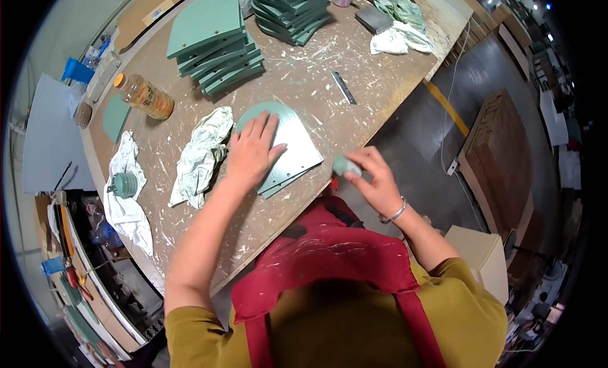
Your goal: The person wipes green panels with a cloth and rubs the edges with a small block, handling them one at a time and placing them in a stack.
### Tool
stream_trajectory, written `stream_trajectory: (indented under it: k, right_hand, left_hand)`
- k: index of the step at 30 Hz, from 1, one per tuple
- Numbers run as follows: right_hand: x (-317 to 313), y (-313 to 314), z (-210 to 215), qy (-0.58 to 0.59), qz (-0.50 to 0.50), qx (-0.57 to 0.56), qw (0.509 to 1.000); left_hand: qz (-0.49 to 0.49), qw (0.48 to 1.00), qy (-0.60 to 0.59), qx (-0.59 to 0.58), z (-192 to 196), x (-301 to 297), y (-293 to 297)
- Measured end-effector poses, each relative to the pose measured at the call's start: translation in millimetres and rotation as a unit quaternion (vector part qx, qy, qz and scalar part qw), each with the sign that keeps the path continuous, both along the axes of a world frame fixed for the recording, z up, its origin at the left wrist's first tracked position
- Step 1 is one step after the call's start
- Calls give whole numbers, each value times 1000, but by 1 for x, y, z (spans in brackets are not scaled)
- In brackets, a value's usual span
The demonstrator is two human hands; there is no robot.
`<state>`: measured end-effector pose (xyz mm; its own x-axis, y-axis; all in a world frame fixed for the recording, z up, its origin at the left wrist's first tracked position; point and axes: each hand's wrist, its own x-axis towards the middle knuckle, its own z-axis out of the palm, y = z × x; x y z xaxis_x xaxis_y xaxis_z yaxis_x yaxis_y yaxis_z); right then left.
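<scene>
The left hand (253,149) lies flat with fingers spread, pressing 1 green panel (288,149) near the front edge of the workbench (373,76), while the right hand (373,175) pinches a small green pad (345,166) just beside the panel's right corner. Just left of the panel lies 1 crumpled rag (201,156), with a second rag (126,197) further left. Beyond stand 1 bottle (144,97) and 2 stacks of panels (218,48).

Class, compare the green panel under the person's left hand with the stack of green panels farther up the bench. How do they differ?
The single panel lies alone at the bench edge, pressed flat by the left hand; the stack holds many panels, untouched. The single panel's curved end points away from the person; the stack's top panel is turned differently. Both share the same green colour and rounded shape.
</scene>
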<state>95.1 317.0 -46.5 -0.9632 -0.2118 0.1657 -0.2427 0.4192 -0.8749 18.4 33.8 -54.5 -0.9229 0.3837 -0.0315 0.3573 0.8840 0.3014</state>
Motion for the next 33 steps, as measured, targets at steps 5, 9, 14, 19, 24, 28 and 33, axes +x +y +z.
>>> stream_trajectory:
  k: [5, 9, 14, 19, 24, 28, 33]
  right_hand:
    - [25, -22, 4, 8, -32, 27, 999]
    - [41, -43, 6, 45, -37, 93, 994]
    - [33, -78, -3, 138, -9, 113, 984]
    - [28, -110, -23, 147, 64, 120, 980]
    - [10, -83, -26, 134, -28, 180, 974]
    - [17, -91, -23, 182, 66, 162, 968]
    - [6, -78, -32, 183, 73, 162, 967]
  left_hand:
    - [-175, 979, 95, -39, -17, -8, -16]
    - [-64, 992, 106, -17, -31, 7, 13]
    - [-63, 994, 86, -12, -24, -7, 15]
    - [-63, 989, 133, -9, -34, -10, 13]
    - [-60, 991, 119, -4, -34, -9, 11]
    - [-66, 991, 119, -6, -33, -11, 16]
    - [-61, 991, 117, -8, -31, -9, 14]
